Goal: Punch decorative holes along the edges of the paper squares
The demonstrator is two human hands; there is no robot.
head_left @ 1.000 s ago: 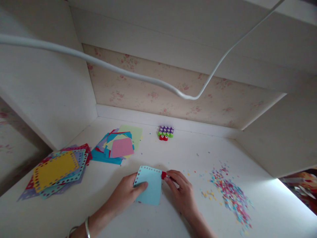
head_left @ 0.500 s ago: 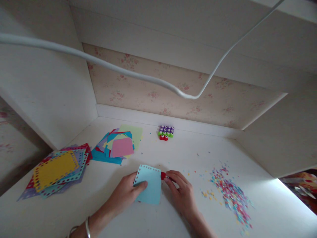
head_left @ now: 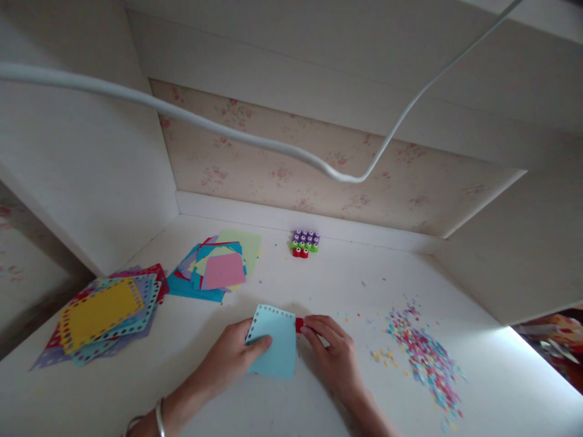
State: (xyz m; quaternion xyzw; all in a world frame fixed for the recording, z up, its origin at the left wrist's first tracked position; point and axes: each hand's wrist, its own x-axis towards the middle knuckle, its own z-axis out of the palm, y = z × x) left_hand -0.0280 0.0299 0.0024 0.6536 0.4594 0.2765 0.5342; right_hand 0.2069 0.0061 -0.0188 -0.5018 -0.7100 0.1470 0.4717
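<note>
A light blue sheet of paper is gripped by my left hand, thumb on top and fingers underneath. Punched holes run along its far edge and its left edge. My right hand pinches a small red paper punch at the sheet's upper right edge. Most of the punch is covered by my fingers. Further back stands a block of similar small punches in purple, green and red.
At left lies a pile of hole-edged sheets, a yellow one on top. Behind it is a stack of plain coloured paper. Punched-out confetti is scattered at right. A white cable hangs across the view, above the white tabletop.
Almost nothing differs. The blue sheet has shifted very slightly toward me, and the red punch stays at its right edge.
</note>
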